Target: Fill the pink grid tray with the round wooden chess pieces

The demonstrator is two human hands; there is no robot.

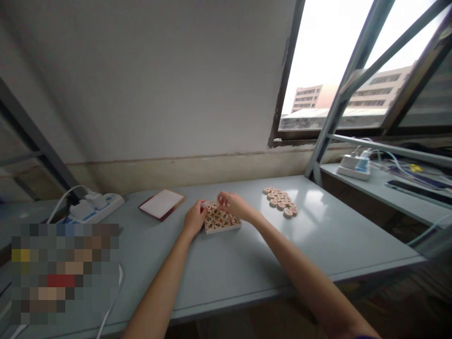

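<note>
A shallow white box (223,230) stands on the desk, filled with rows of round wooden Chinese chess pieces (218,225) bearing dark characters. My left hand (195,218) grips the box's left side, thumb and fingers closed along its edge. Over the back right part of the box is my right hand (231,205), its fingers curled together. Whether a piece sits between those fingertips is too small to tell. More chess pieces (280,205) lie face up in a loose cluster on the desk, to the right of my right hand.
A box lid (163,204) with a white inside and dark red edge lies left of my hands. Farther left, a power strip (100,207) holds plugs and cables. The grey desk (226,273) meets the wall behind. A metal post (318,160) rises at the back right corner.
</note>
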